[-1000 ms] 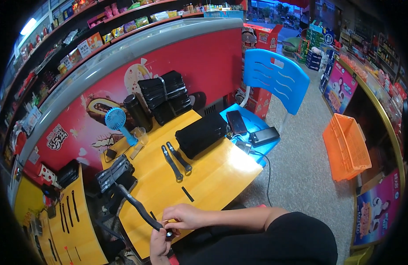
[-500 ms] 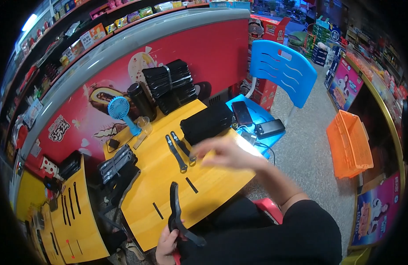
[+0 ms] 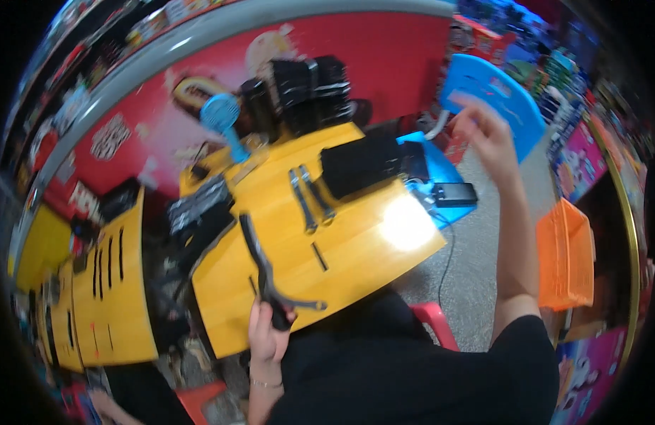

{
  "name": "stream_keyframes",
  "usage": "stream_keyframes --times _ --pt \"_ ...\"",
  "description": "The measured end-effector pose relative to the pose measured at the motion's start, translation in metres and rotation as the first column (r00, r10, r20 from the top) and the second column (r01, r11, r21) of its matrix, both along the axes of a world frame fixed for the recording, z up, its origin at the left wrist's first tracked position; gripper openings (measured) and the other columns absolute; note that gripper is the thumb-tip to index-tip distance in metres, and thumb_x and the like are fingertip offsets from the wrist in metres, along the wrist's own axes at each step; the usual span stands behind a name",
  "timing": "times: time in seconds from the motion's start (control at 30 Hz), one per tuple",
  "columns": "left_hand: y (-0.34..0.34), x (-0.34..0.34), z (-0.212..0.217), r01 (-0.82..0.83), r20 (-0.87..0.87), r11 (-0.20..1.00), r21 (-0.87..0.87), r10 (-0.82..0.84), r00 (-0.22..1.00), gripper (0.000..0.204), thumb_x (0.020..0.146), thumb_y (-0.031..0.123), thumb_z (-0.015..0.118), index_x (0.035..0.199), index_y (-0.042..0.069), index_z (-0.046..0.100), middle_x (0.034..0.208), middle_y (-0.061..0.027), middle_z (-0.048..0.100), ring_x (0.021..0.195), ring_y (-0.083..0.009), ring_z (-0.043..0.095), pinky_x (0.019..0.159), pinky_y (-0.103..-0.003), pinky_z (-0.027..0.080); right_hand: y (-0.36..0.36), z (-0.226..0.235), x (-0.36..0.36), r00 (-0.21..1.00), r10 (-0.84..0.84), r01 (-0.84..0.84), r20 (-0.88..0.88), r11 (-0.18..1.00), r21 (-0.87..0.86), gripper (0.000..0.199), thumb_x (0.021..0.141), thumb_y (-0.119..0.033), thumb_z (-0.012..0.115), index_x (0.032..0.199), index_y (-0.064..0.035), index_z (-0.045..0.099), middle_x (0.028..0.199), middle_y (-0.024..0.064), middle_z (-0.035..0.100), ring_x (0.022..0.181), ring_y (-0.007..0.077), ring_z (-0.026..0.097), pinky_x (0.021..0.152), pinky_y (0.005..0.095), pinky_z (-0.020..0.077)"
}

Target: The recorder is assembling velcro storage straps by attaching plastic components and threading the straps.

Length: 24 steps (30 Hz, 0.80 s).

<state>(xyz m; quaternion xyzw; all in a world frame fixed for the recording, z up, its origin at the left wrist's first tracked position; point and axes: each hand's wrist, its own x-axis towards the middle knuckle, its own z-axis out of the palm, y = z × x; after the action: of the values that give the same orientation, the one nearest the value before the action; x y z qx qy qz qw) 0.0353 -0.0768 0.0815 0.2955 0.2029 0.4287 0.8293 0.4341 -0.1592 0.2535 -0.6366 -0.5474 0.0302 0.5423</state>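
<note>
My left hand (image 3: 269,331) is closed round a black, bent strap (image 3: 260,258) near the table's front edge. One end of the strap points up and away over the yellow table (image 3: 384,248); the other, with a small round tip, extends to the right. Raised high on the right, my right hand (image 3: 487,134) is blurred in front of the blue chair back (image 3: 522,99). Its fingers look apart, and I see nothing in them. Two dark straps with rounded ends (image 3: 303,202) lie side by side on the table. Short black strips (image 3: 320,256) lie nearer to me.
A black stack (image 3: 359,164) sits at the table's far right, with a taller wrapped bundle (image 3: 310,92) behind. A blue fan (image 3: 225,120) and dark bottle (image 3: 259,110) stand at the back. A black device (image 3: 455,193) rests on the chair seat. An orange crate (image 3: 565,255) stands right.
My right hand has moved up and right, from above the table to the chair back. My left hand has lifted the black strap farther over the table. The whole view has shifted.
</note>
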Motion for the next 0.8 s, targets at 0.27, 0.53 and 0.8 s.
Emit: stream_keyframes --times 0.27,0.53,0.8 --pt "-0.007 0.013 0.026 -0.026 0.168 0.993 -0.115 0.045 0.985 0.021 0.097 0.024 0.032 0.109 0.010 0.042 0.076 -0.0048 0.048 0.061 -0.0110 0.043 0.061 -0.026 0.036 0.042 -0.092 -0.195 0.738 0.600 -0.551 0.309 0.800 -0.239 0.066 0.061 -0.026 0.081 0.122 -0.0171 0.055 0.105 0.0081 0.053 0.079 0.0192 0.057 0.064 0.0283 0.0469" --pt "-0.008 -0.013 0.013 -0.069 0.080 0.997 -0.041 0.072 0.994 0.029 0.098 0.027 0.033 0.114 0.006 0.046 0.083 -0.0037 0.052 0.058 -0.0082 0.038 0.056 -0.022 0.033 0.063 -0.118 -0.228 0.727 0.624 -0.646 0.287 0.763 -0.024 0.035 0.065 -0.003 0.072 0.098 -0.0150 0.066 0.083 0.0026 0.065 0.065 0.0164 0.060 0.054 0.0261 0.0464" --pt "-0.003 -0.100 -0.003 0.253 -0.293 0.964 0.086 -0.218 0.931 0.023 0.097 0.016 0.037 0.111 0.001 0.046 0.071 0.0016 0.039 0.057 -0.0045 0.031 0.051 -0.017 0.027 0.082 -0.063 -0.171 0.747 0.428 -0.427 0.508 0.896 -0.126 0.019 0.059 0.005 0.068 0.072 -0.0077 0.066 0.061 0.0034 0.062 0.055 0.0157 0.059 0.049 0.0259 0.0446"
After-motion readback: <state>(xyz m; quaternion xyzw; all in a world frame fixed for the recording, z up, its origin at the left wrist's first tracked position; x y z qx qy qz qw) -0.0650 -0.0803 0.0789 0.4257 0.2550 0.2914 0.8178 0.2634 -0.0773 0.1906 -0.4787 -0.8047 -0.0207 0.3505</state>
